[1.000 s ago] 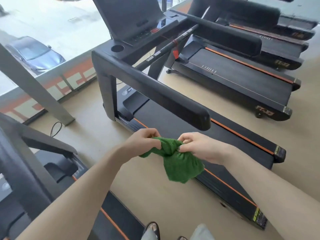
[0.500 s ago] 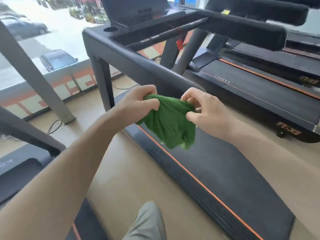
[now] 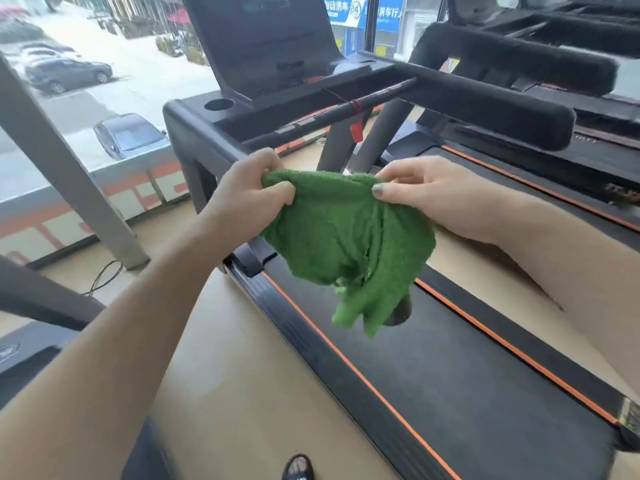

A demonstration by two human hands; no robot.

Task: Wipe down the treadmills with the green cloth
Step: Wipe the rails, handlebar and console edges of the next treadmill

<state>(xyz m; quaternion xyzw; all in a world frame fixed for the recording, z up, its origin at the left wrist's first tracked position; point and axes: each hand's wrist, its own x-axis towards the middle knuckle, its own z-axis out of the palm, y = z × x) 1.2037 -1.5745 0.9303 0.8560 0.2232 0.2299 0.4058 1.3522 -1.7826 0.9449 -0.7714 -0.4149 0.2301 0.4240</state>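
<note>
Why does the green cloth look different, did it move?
Yes. The green cloth now hangs higher and closer to the treadmill's handrail, spread wider between both hands.

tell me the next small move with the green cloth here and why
Probably lower the green terry cloth onto the black padded handrail just beyond it and begin wiping. The left hand and right hand each pinch a top corner, so the cloth hangs spread out in the air, touching no part of the treadmill.
</note>
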